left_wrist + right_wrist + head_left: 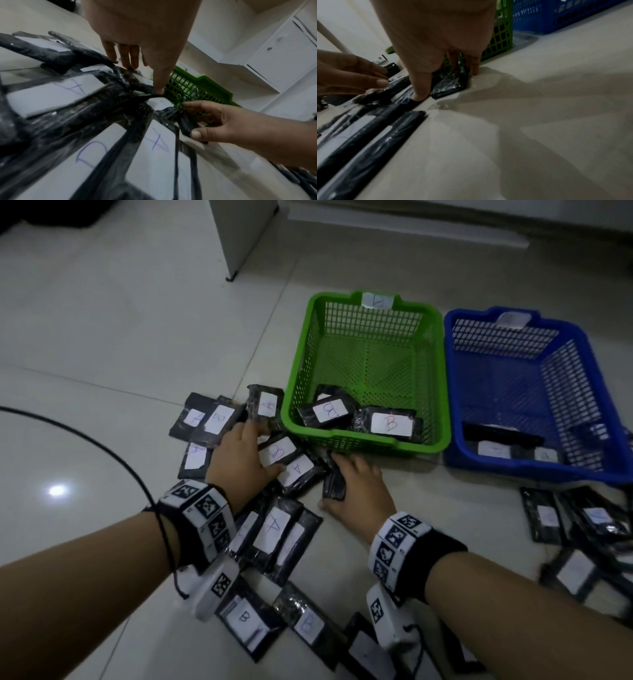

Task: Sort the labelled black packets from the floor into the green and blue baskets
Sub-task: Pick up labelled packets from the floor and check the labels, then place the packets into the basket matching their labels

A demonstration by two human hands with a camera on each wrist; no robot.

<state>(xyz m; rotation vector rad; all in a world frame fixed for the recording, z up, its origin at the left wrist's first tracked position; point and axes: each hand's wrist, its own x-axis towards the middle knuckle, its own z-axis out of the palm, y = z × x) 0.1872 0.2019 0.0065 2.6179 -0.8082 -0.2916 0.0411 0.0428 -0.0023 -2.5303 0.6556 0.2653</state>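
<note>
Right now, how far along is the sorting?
Early. Done: a few packets lie in the green basket, a few in the blue basket. In hand: the right hand grips a face-down packet; the left hand rests on the pile. Left: most packets, still on the floor.

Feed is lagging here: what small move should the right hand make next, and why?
Probably lift the label-down black packet and turn it to read its letter. The right hand grips it on the tiled floor beside the green mesh basket, which holds B-marked packets, with no label showing.
</note>
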